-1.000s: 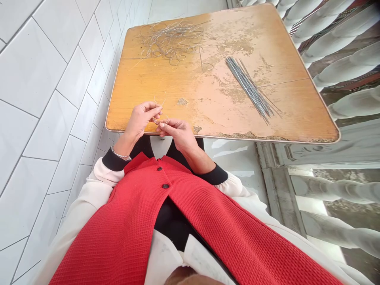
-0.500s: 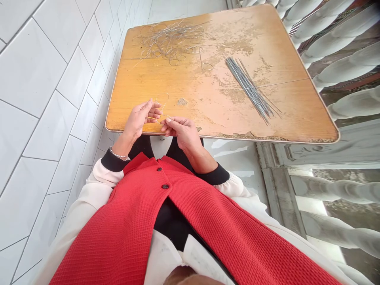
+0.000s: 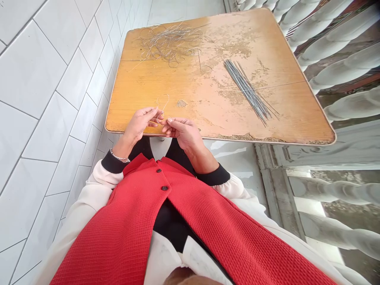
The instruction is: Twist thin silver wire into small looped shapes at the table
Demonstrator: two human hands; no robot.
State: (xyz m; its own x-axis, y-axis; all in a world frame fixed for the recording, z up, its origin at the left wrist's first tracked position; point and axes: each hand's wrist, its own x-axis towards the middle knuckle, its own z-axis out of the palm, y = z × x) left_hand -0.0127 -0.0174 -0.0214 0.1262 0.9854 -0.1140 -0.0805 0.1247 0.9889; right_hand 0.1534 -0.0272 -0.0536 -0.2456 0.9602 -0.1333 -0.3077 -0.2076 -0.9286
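Observation:
A thin, bent piece of wire stands up between my two hands, just over the near edge of the table. My left hand pinches it between thumb and fingers. From the other side, my right hand grips the wire with thumb and forefinger, its other fingers curled. The fingertips of both hands are almost touching. Part of the wire is hidden behind the fingers, and its exact shape is hard to make out.
A tangle of looped wires lies at the table's far left. Straight grey wires lie bundled on the right, one long wire crossing them. The worn wooden table stands between a tiled wall and a white balustrade.
My left thumb and fingers have closed in on the wire from a looser, more open pose. The right hand has barely moved. The view has shifted slightly.

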